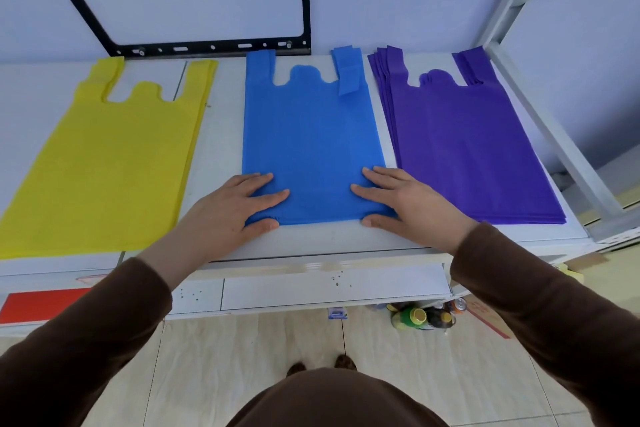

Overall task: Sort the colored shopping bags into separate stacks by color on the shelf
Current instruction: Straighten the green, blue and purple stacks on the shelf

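I am pressing both flat, unclenched hands, left hand (239, 202) and right hand (398, 199), on the blue stack's (311, 135) near corners at the shelf's (329, 243) front edge, squaring edges evenly between yellow stack (114, 163) and purple stack (464, 142).

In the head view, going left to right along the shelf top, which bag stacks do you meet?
yellow stack → blue stack, with the left hand and right hand pressing flat on its near corners → purple stack.
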Tool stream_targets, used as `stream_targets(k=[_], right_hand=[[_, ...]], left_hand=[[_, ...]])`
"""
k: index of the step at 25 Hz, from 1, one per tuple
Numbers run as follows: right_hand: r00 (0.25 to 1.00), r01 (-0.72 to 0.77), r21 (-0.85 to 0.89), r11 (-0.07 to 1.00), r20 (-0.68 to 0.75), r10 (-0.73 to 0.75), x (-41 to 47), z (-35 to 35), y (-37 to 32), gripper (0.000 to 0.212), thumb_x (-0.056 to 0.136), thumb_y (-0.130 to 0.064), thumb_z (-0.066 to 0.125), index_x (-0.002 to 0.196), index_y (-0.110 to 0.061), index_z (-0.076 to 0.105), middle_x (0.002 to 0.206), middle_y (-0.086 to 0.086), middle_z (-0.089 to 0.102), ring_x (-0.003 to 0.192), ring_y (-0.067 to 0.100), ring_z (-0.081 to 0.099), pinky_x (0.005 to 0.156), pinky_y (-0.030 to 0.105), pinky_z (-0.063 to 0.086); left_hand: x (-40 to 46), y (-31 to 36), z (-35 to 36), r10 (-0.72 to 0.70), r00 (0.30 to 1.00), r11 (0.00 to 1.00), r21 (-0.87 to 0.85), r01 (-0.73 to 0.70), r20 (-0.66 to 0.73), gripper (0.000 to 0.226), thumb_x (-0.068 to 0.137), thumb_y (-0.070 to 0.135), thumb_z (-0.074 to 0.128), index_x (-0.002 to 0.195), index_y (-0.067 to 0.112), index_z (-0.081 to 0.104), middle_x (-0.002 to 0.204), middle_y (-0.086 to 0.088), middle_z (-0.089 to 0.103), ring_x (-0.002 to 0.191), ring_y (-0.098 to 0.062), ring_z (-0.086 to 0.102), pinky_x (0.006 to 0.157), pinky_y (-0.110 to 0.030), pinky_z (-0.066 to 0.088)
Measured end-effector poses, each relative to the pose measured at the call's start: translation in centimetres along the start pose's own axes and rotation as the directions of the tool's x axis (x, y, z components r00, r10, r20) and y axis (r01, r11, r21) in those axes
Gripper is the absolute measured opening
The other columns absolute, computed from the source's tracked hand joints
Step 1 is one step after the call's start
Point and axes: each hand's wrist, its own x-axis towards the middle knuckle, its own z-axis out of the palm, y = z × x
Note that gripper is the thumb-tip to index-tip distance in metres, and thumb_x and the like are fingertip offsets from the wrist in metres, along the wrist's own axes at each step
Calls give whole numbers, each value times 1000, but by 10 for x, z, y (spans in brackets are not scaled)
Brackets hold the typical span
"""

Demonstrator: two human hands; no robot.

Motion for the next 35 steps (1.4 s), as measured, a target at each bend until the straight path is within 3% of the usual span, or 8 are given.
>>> stream_targets(k=[8, 12, 17, 23, 25, 28, 31, 35], right_hand=[[998, 2, -40, 999, -66, -4, -1, 2, -6, 64, 89, -65, 39, 145, -35, 40, 154, -3, 37, 139, 18, 31, 107, 39, 44], [999, -27, 5, 1000, -45, 27, 1, 2, -4, 69, 89, -65, 38, 149, -32, 34, 158, -3, 30, 144, 18, 21, 114, 39, 36], [996, -39, 39, 998, -77, 41, -7, -7, -9, 70, 90, -62, 46, 150, -30, 32, 159, -4, 27, 145, 16, 18, 117, 31, 27], [823, -452, 232, 861, -264, 503, -51, -56, 75, 56, 94, -43, 55, 145, -25, 42, 148, 0, 44, 137, 24, 35, 111, 37, 33], [733, -567, 295, 769, -244, 635, -54, -67, 113, 55, 94, -37, 57, 144, -20, 42, 145, 6, 48, 134, 28, 43, 111, 40, 35], [631, -637, 448, 627, -164, 758, -33, -83, 157, 57, 95, -30, 56, 146, -14, 39, 148, 9, 45, 135, 28, 43, 113, 36, 32], [555, -707, 490, 509, -61, 830, -4, -94, 189, 56, 94, -23, 52, 146, -8, 36, 149, 14, 43, 135, 32, 42, 112, 35, 33], [499, -736, 525, 428, -8, 867, 28, -96, 212, 56, 91, -15, 50, 144, -6, 35, 144, 15, 46, 129, 35, 47, 108, 39, 38]], left_hand=[[4, 2, -8, -23, 999, 1000, 4, 23, 27, 69, 86, 75, 31, 148, 44, 33, 160, 7, 25, 147, -15, 22, 117, -30, 21], [8, 8, -12, -46, 998, 996, 82, 43, 32, 85, 75, 81, 17, 149, 42, 31, 160, 3, 25, 145, -19, 25, 118, -34, 23], [21, 21, -28, -74, 994, 997, 32, 72, 80, 91, 68, 92, 23, 141, 41, 42, 153, 5, 32, 140, -18, 28, 114, -35, 27], [122, 107, -47, 2, 1000, 958, -285, -9, -26, 50, 95, 45, 52, 140, 25, 41, 145, 2, 41, 132, -18, 41, 105, -31, 36], [168, 133, -49, -54, 997, 869, -490, 72, 50, 47, 96, 38, 53, 139, 24, 40, 143, 0, 42, 126, -17, 47, 97, -31, 42], [232, 157, -56, -229, 958, 527, -806, 269, 171, 53, 95, 26, 56, 144, 20, 36, 146, -2, 39, 122, -16, 44, 98, -29, 38], [269, 165, -58, -374, 880, 265, -876, 404, 292, 61, 96, 17, 56, 150, 12, 29, 150, -8, 35, 128, -21, 40, 102, -30, 36], [289, 160, -53, -437, 819, 87, -888, 451, 373, 46, 96, 8, 53, 141, 6, 40, 134, -5, 44, 121, -19, 45, 101, -26, 39]])
